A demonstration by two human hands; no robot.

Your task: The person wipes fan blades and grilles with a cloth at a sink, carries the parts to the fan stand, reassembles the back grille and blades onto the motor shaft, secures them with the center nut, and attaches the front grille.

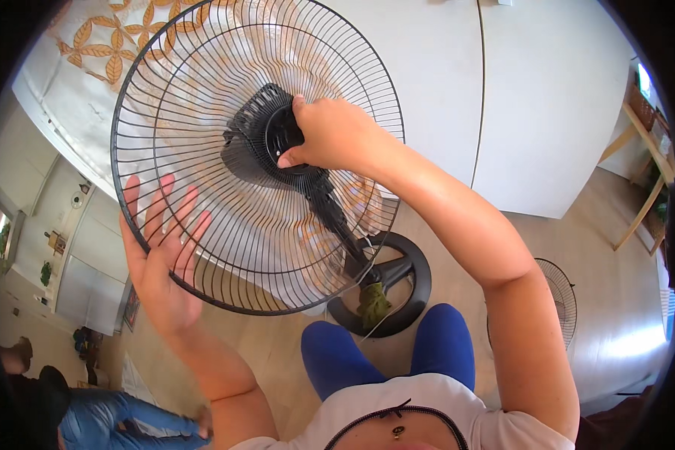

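A black wire fan grille fills the upper middle of the view, tilted up towards me and set against the black motor housing of a standing fan. My left hand supports the grille's lower left rim, its spread fingers seen behind the wires. At the grille's centre, the thumb and fingers of my right hand are on a round black plastic hub piece; part of it is hidden under the hand. From the housing a black pole runs down to a ring-shaped base in front of my knees.
Behind the fan stands a table under a white tablecloth with orange leaf patterns. A second wire grille is on the floor at right, partly behind my arm. White panels stand at upper right. A person in jeans is at lower left.
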